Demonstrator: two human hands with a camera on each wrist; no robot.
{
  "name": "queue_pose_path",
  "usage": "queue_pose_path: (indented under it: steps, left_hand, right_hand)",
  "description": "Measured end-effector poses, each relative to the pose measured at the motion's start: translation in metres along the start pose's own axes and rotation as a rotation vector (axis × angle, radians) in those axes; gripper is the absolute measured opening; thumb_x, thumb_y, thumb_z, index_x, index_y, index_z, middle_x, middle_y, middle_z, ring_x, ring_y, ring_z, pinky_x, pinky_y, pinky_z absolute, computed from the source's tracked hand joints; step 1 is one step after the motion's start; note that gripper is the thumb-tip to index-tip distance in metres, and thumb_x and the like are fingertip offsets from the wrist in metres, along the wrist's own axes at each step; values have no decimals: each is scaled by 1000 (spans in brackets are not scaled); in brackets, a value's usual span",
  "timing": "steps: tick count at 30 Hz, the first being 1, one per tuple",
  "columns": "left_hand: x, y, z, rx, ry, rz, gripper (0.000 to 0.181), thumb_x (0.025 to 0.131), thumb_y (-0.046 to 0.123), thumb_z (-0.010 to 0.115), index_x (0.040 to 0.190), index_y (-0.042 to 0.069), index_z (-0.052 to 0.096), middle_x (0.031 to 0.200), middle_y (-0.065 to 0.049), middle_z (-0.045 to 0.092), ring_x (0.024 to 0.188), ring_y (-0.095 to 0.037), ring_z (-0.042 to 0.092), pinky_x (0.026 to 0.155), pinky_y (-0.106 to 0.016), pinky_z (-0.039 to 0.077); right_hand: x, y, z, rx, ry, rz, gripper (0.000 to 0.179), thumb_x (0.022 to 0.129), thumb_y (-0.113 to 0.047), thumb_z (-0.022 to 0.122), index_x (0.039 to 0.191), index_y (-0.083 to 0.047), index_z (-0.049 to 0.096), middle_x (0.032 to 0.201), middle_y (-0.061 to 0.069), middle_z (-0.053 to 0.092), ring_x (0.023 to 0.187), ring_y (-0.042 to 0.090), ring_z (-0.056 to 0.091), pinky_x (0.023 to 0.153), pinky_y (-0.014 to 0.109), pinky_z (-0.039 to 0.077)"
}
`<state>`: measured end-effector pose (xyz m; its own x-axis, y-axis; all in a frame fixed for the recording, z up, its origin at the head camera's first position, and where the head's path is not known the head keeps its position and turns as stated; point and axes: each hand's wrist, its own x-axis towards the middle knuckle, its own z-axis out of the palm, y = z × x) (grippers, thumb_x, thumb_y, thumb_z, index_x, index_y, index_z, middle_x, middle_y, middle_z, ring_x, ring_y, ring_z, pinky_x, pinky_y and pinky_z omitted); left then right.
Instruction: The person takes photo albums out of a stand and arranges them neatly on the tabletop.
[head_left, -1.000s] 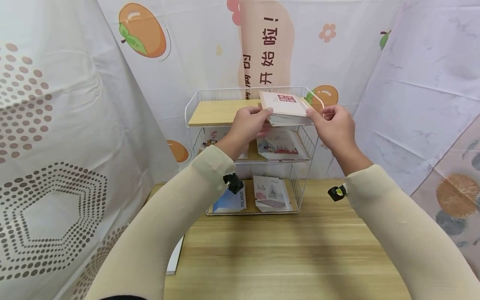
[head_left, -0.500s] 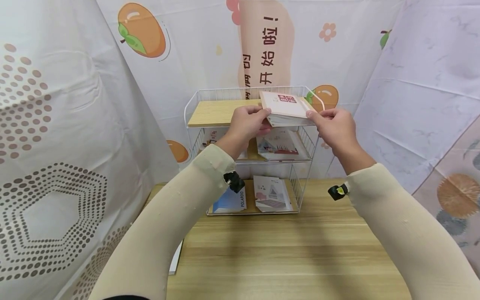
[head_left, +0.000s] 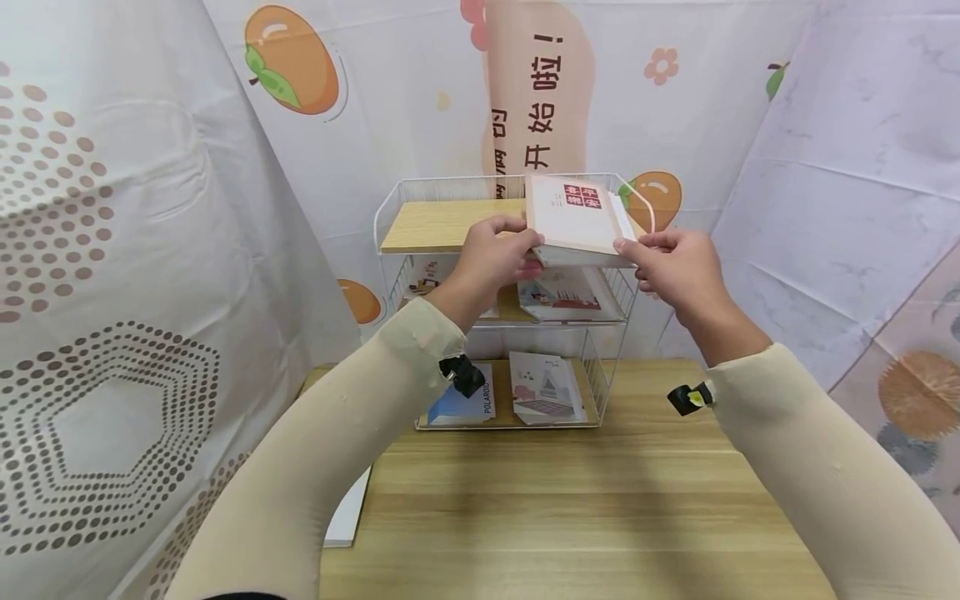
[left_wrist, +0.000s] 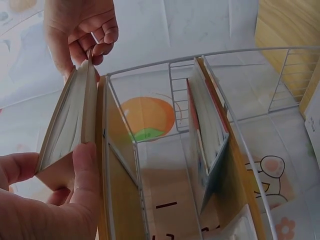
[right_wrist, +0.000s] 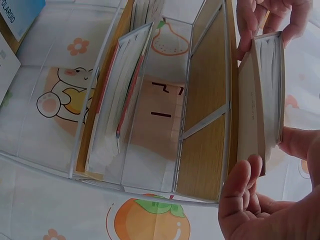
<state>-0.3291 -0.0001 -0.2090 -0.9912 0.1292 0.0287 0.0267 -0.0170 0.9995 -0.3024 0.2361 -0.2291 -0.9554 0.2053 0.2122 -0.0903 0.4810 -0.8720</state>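
Observation:
A cream photo album [head_left: 567, 218] with a block of red characters lies tilted over the right part of the shelf rack's top board. My left hand [head_left: 495, 260] pinches its near left corner, thumb on the cover and fingers beneath. At the near right corner my right hand [head_left: 678, 271] grips it the same way. Seen end-on in the left wrist view, the album [left_wrist: 67, 117] shows loose white pages between two covers. The right wrist view has its back cover facing the shelf board [right_wrist: 207, 110], close beside it.
The white wire rack [head_left: 611, 321] stands on a wooden table [head_left: 570, 508] against a printed curtain. Its middle tier bears more albums [head_left: 562, 296]; below are a blue POLAROID one [head_left: 468, 400] and a grey-white one [head_left: 546, 387]. A white flat object [head_left: 347, 517] lies at the table's left.
Both hands have drawn the album slightly down toward the person, and its cover now shows more fully. The right arm has shifted a little right; the view has turned slightly.

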Motion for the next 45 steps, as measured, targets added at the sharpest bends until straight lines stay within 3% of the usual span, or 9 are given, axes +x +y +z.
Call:
queue_pose_path:
  steps: [6, 12, 19, 31, 37, 45]
  left_hand:
    - [-8, -6, -4, 4, -28, 7, 26, 85, 11, 67, 110, 11, 58, 113, -9, 58, 84, -26, 69, 76, -34, 58]
    - [-15, -13, -13, 21, -70, 3, 32, 84, 8, 68, 114, 11, 57, 112, -10, 59, 89, -30, 69, 76, -35, 57]
    - [-21, -18, -15, 117, -85, 18, 40, 84, 12, 66, 123, 8, 59, 108, -8, 65, 89, -22, 69, 80, -36, 56]
    - [-32, -30, -18, 220, -77, 76, 32, 83, 24, 75, 110, 9, 66, 96, -5, 70, 81, -24, 71, 73, -36, 58]
    - [-37, -45, -20, 191, -57, 93, 30, 80, 20, 77, 107, 9, 68, 96, -5, 71, 79, -21, 71, 67, -32, 58]
    - [-51, -65, -28, 130, -49, 95, 27, 80, 19, 78, 104, 11, 69, 98, -6, 71, 86, -19, 69, 73, -37, 58]
  right_hand:
    - [-9, 7, 1, 14, -46, -37, 73, 78, -54, 70, 125, 1, 58, 111, 16, 59, 67, 7, 65, 64, 26, 57]
    - [-18, 14, 5, 13, -79, -66, 70, 79, -52, 71, 124, 0, 59, 100, 11, 66, 69, 9, 66, 65, 29, 57]
    - [-22, 19, 6, -6, -112, -45, 73, 77, -56, 71, 121, 1, 59, 100, 13, 69, 68, 12, 67, 64, 27, 57]
    - [-38, 33, 13, 67, -132, -36, 72, 77, -49, 74, 121, 5, 56, 86, 6, 67, 68, 14, 67, 63, 29, 57]
    - [-46, 43, 19, 58, -132, -51, 67, 78, -47, 74, 117, 4, 55, 92, 11, 65, 72, 15, 67, 64, 28, 57]
    - [-59, 53, 29, 63, -125, -74, 64, 78, -46, 74, 116, 2, 54, 94, 16, 59, 73, 16, 65, 64, 26, 57]
